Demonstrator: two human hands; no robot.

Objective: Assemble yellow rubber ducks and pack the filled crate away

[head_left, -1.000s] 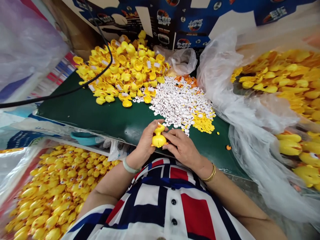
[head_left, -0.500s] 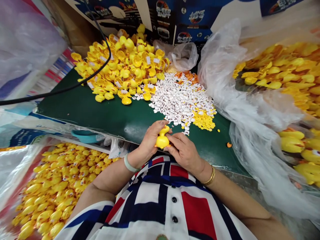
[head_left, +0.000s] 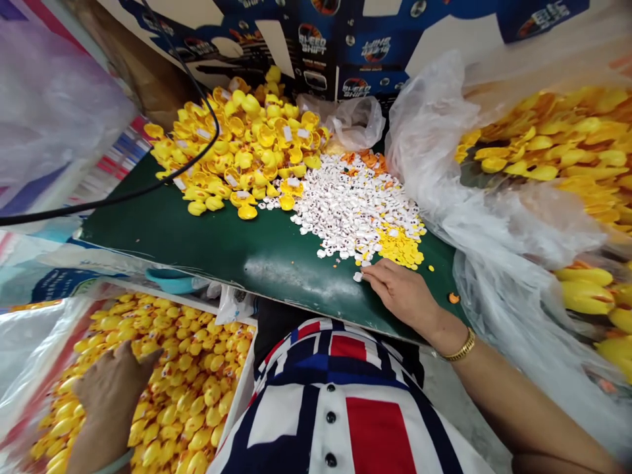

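Note:
My left hand [head_left: 112,383] is over the box of yellow toy ducks [head_left: 192,388] at the lower left. Its thumb is stretched out to the side, and no duck shows in its grasp. On the green table, my right hand [head_left: 403,293] has its fingertips pinched at a small white eye piece [head_left: 358,276]. That piece is at the near edge of a heap of white eye pieces [head_left: 345,210]. Small yellow discs [head_left: 401,247] lie just beyond the right hand.
Yellow duck halves [head_left: 241,138] are piled on the green table [head_left: 197,232], with a black cable [head_left: 148,187] crossing in front. Clear plastic bags [head_left: 434,145] of yellow parts stand at the right. Printed cardboard [head_left: 316,46] backs the table. A teal bowl [head_left: 172,282] sits below its edge.
The yellow duck has left both hands. My left hand has swung down-left over the box. My right hand has moved forward and right to the white eye pieces.

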